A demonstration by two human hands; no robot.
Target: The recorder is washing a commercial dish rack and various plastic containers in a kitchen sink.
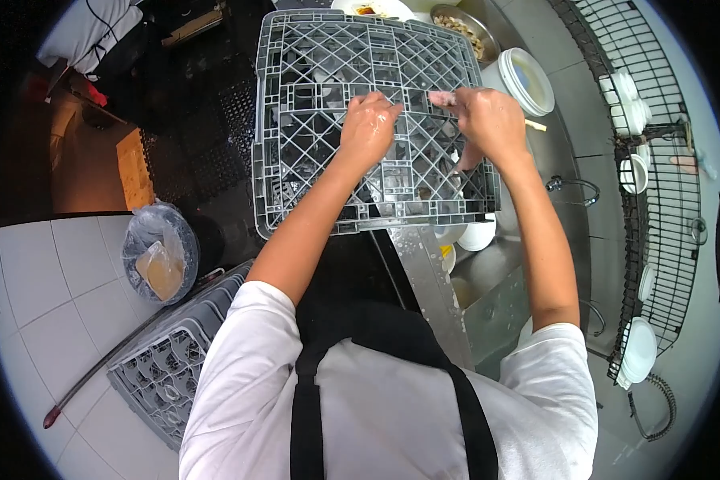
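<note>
A grey plastic dishwasher rack (390,162) with a lattice face lies before me, spanning the floor side and the edge of the steel sink. On its middle rests my left hand (372,123), wet, with the fingers curled at the lattice; whether they grip it cannot be told. Over the rack's right part is my right hand (486,123), its fingers bent and spread, the thumb side partly hidden. Behind the lattice, glassy or shiny shapes show dimly.
White bowls (477,234) lie in the steel sink (498,264). A white bucket (528,81) and a metal bowl of scraps (483,39) stand beyond the rack. Left are a lined bin (161,264) and stacked grey racks (168,372). A wire shelf (666,198) holds crockery at right. Another person (96,30) is partly visible.
</note>
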